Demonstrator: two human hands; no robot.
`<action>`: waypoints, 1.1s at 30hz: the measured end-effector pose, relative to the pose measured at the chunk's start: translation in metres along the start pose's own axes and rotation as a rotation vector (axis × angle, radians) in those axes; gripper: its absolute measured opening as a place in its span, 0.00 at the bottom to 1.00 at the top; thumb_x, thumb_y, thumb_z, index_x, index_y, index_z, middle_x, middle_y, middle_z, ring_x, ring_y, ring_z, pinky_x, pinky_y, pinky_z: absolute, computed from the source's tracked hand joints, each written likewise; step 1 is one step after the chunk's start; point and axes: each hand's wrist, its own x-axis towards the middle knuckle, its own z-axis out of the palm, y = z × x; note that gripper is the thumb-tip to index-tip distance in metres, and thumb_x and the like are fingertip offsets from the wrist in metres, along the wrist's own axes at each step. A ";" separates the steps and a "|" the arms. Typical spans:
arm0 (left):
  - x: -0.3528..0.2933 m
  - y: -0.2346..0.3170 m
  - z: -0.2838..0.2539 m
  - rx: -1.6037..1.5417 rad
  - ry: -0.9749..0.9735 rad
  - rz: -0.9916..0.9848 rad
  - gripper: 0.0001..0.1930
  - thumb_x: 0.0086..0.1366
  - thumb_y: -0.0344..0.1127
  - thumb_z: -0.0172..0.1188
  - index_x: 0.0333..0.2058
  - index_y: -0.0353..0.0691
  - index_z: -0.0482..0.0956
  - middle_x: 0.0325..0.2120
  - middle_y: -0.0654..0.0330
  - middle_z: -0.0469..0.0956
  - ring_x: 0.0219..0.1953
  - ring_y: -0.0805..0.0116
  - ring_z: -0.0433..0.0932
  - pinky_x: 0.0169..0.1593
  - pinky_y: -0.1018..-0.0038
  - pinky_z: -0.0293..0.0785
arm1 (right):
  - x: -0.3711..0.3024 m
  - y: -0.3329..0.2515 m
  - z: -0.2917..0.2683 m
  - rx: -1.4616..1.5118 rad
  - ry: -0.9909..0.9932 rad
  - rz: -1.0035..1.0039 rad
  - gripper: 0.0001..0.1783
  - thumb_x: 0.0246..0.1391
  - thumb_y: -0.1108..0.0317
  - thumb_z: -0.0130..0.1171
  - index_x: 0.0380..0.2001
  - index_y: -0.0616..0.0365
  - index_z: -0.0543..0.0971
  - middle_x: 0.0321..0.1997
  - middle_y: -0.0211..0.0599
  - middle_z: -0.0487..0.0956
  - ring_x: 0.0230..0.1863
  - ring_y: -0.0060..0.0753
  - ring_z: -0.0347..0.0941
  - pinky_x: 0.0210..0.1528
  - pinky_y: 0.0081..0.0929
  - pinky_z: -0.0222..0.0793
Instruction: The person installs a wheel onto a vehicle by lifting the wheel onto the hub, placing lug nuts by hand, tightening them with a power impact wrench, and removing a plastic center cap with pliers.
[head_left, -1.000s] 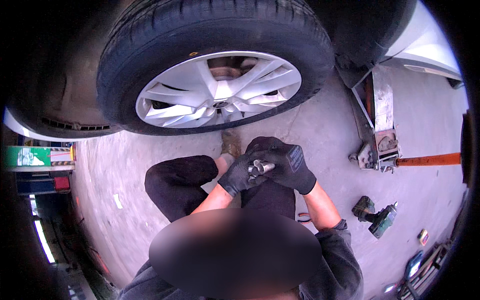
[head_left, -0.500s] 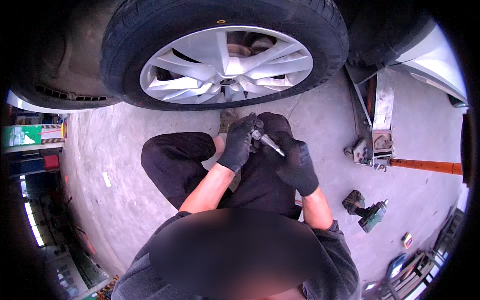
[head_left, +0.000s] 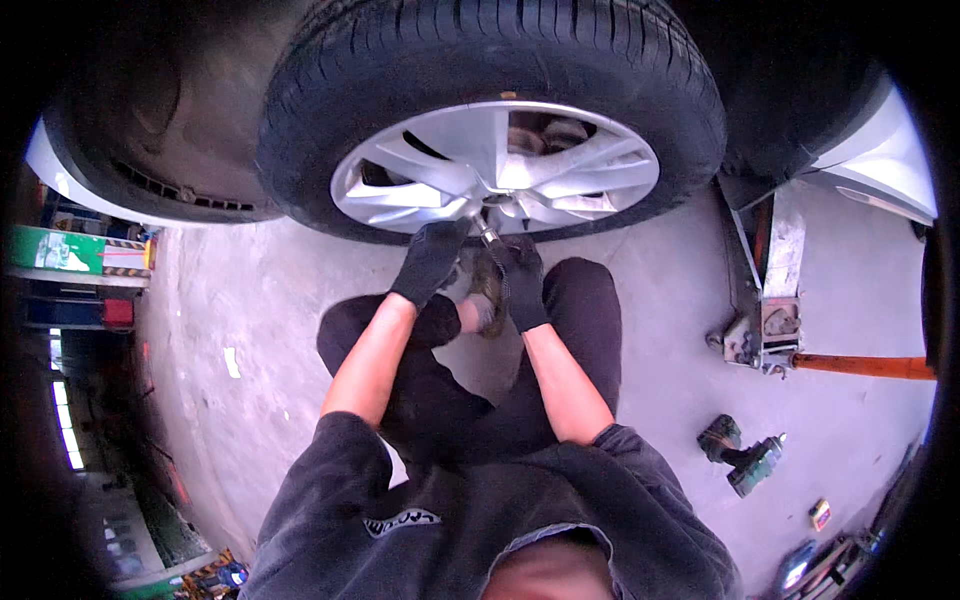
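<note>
In front of me stands a car wheel with a black tyre (head_left: 400,100) and a silver multi-spoke rim (head_left: 420,205). My right hand (head_left: 522,280), in a black glove, is closed round a short silver socket-like metal tool (head_left: 489,236). The tool points up at the lower spokes, close to the rim's centre. Also gloved in black, my left hand (head_left: 437,258) is closed just left of the tool's upper end, against the lower edge of the wheel. What its fingers hold is hidden.
A green-and-black cordless drill (head_left: 752,465) lies on the concrete floor to my right. Beyond it is a floor jack (head_left: 757,340) with an orange handle (head_left: 865,367). A green-fronted bench (head_left: 75,250) stands far left; my bent legs (head_left: 585,340) flank the work.
Both hands have moved forward from above my lap to the bottom of the rim, carrying the silver tool. My view has shifted, so the wheel sits lower and further right.
</note>
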 end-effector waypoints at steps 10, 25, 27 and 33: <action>0.012 0.038 -0.072 -0.087 -0.176 -0.194 0.10 0.58 0.32 0.51 0.36 0.36 0.78 0.18 0.64 0.76 0.10 0.81 0.63 0.13 0.83 0.53 | 0.026 0.086 0.109 -0.264 0.488 0.116 0.16 0.59 0.60 0.46 0.46 0.56 0.72 0.41 0.38 0.74 0.40 0.38 0.69 0.40 0.36 0.65; 0.010 0.052 -0.071 -0.122 -0.098 -0.240 0.11 0.56 0.29 0.53 0.38 0.37 0.78 0.18 0.64 0.76 0.11 0.82 0.62 0.13 0.83 0.52 | 0.041 0.019 0.096 -0.704 0.283 0.007 0.12 0.49 0.68 0.49 0.33 0.66 0.75 0.38 0.58 0.74 0.45 0.56 0.68 0.50 0.47 0.61; 0.004 0.052 -0.075 -0.045 -0.108 -0.180 0.11 0.57 0.29 0.53 0.37 0.37 0.79 0.18 0.64 0.76 0.11 0.82 0.63 0.13 0.83 0.53 | 0.038 0.012 0.095 -0.704 0.075 0.090 0.13 0.47 0.67 0.51 0.32 0.65 0.76 0.38 0.57 0.75 0.44 0.56 0.69 0.49 0.46 0.62; 0.023 0.066 -0.063 0.181 -0.102 0.232 0.11 0.57 0.31 0.53 0.38 0.35 0.78 0.19 0.64 0.76 0.13 0.80 0.66 0.15 0.82 0.56 | 0.068 0.044 0.097 -0.436 0.472 0.122 0.09 0.44 0.71 0.57 0.31 0.63 0.73 0.27 0.53 0.73 0.33 0.52 0.71 0.37 0.45 0.65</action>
